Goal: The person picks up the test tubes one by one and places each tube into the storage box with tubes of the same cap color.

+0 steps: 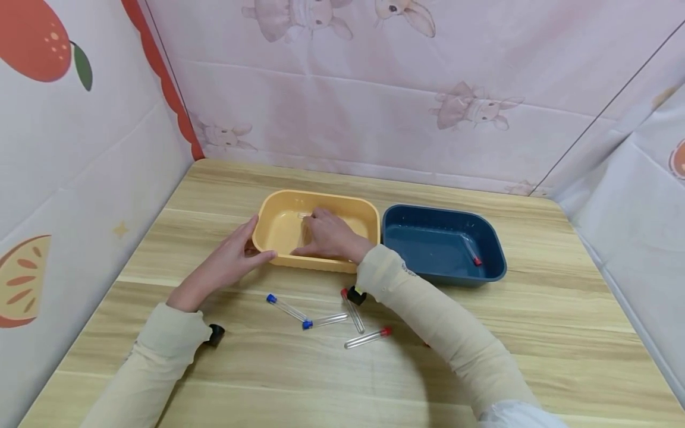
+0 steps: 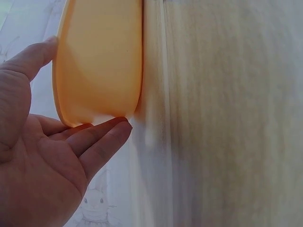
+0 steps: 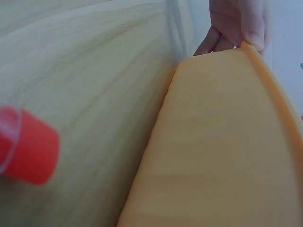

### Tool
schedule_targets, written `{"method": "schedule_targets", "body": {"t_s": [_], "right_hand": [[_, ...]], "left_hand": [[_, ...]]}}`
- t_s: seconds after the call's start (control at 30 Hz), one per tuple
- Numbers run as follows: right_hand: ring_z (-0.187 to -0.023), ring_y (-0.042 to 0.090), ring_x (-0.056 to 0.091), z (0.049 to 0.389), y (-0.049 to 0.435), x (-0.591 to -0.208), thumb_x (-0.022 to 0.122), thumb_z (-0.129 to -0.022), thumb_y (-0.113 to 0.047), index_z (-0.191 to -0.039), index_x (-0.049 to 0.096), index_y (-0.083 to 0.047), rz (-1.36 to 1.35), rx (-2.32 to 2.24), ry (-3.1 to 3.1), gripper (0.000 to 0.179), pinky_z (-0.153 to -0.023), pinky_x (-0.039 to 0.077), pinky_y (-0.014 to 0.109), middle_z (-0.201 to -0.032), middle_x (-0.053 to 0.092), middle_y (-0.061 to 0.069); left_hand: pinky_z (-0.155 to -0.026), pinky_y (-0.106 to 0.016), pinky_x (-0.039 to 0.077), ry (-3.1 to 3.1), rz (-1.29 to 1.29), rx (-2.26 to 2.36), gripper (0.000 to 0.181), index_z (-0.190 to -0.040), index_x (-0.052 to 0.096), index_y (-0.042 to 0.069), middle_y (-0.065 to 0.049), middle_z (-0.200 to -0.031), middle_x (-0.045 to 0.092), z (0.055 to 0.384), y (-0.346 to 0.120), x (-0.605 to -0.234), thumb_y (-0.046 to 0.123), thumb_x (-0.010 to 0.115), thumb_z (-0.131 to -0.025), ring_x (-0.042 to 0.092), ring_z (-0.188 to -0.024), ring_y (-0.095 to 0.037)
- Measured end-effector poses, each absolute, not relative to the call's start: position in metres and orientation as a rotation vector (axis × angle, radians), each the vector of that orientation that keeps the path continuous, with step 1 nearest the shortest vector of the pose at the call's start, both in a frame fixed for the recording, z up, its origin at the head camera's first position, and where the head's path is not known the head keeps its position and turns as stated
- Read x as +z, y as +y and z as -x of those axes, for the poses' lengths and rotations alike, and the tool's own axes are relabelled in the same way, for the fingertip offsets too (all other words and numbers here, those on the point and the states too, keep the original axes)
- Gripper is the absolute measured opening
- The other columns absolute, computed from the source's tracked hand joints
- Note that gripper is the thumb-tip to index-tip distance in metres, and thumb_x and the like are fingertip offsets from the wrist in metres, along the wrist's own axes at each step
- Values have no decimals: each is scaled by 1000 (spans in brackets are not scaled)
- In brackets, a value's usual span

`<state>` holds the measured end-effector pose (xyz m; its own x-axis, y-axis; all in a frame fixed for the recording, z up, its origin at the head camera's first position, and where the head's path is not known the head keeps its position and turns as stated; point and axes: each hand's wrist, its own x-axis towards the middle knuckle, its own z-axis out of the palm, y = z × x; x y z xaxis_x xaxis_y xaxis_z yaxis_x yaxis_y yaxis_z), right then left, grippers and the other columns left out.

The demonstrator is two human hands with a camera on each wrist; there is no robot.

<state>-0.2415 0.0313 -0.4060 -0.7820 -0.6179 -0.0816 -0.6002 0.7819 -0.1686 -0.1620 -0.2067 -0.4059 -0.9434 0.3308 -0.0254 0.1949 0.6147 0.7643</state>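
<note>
In the head view my left hand [image 1: 227, 261] holds the left end of a yellow plastic bin [image 1: 369, 215]. Its thumb lies at the rim and its fingers against the outer wall, as the left wrist view shows. Inside that bin is my right hand [image 1: 332, 235], reaching over the front wall, thumb and fingers spread apart. By its fingertips lies a clear tube end [image 1: 302, 215], partly hidden by the hand. On the table in front lie two blue-capped test tubes [image 1: 289, 309] and two red-capped test tubes [image 1: 369, 337]. A blurred red cap [image 3: 33, 146] shows in the right wrist view.
A dark blue bin [image 1: 444, 209] stands right against the yellow one, with a red-capped tube [image 1: 472, 251] inside. Another bit of red [image 1: 427, 344] peeks out beside the right sleeve. Printed cloth walls [image 1: 348, 119] enclose the wooden table [image 1: 562, 333] at the back and sides.
</note>
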Motion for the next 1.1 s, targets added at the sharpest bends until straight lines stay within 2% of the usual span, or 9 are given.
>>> {"method": "schedule_targets", "body": {"t_s": [0.27,0.47,0.63,0.8,0.97,1.1], "right_hand": [[-112,23,54,239,34,-401,76,-84,-66,-149,54,-4,931,-291,2817,92,-99,48,36,-129,58,13],[-126,26,53,233,42,-391,75,-85,-66,-152,51,-5,865,-408,2805,94,-106,48,39,-143,54,14],[-134,30,50,226,52,-379,72,-91,-60,-152,49,-3,865,-502,2788,86,-111,45,42,-150,50,17],[-133,31,52,220,62,-367,68,-97,-53,-151,49,0,927,-624,2790,77,-112,44,44,-146,54,18],[-127,30,56,211,72,-355,67,-98,-51,-150,51,0,992,-693,2807,74,-108,47,43,-139,59,16],[-123,30,58,201,79,-347,68,-99,-48,-150,50,0,1032,-729,2800,73,-104,50,42,-140,58,16]], "left_hand": [[-111,-53,43,2657,-439,1235,97,-165,2,3,-28,-164,23,162,-206,-406,38,68,-102,45,-140,-41],[-110,-53,43,2651,-451,1249,96,-165,2,3,-28,-164,24,161,-205,-406,33,68,-102,46,-140,-41],[-111,-54,43,2659,-442,1241,95,-165,3,3,-28,-164,24,162,-204,-406,32,68,-102,45,-140,-41],[-112,-54,41,2660,-428,1239,96,-166,2,5,-26,-165,23,161,-204,-406,32,68,-102,45,-141,-41],[-112,-54,41,2654,-409,1238,96,-166,1,7,-25,-166,23,160,-203,-405,34,68,-102,44,-141,-40],[-113,-54,40,2650,-399,1233,97,-166,0,7,-25,-167,20,159,-202,-403,35,68,-102,42,-143,-41]]}}
